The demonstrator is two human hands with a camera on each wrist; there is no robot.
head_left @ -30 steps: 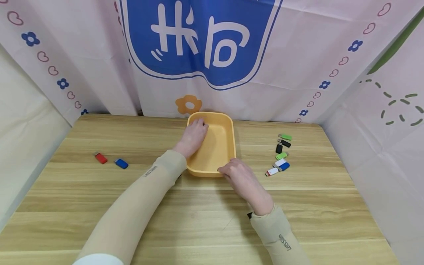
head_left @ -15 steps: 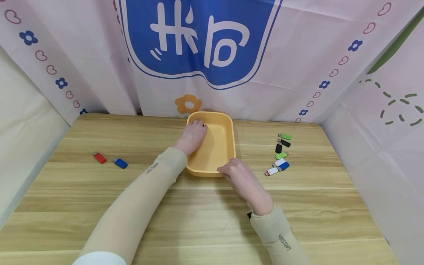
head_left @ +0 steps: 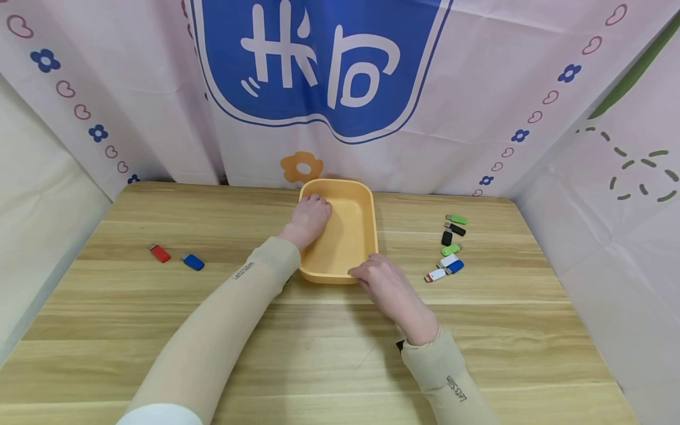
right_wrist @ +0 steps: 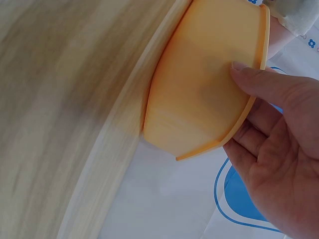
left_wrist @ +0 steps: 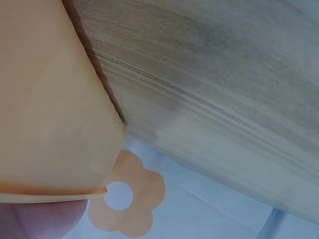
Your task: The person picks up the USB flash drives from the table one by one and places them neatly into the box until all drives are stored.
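1 yellow tray: sits on the wooden table at its far edge, just beside the curtain with the orange flower, between the 2 sets of USB sticks.
Left hand: at the tray's left side, fingers bent over the rim and reaching inside; the fingertips are hidden, so how firmly they hold I cannot tell.
Right hand: at the near right corner, gripping the rim, with the thumb on the outer wall and the other fingers behind the rim.
Tray weight: likely light, easy to shift with 2 hands.
Tray wall: looks smooth and fairly stiff, probably plastic; it should keep its shape under a pinch and seems unlikely to break, though it could slip under a loose hold.
Best hold: the rim, at opposite sides or corners, to keep it level.
Left of tray: 1 red USB stick and 1 blue USB stick, apart.
Right of tray: 7 small USB sticks, clustered.
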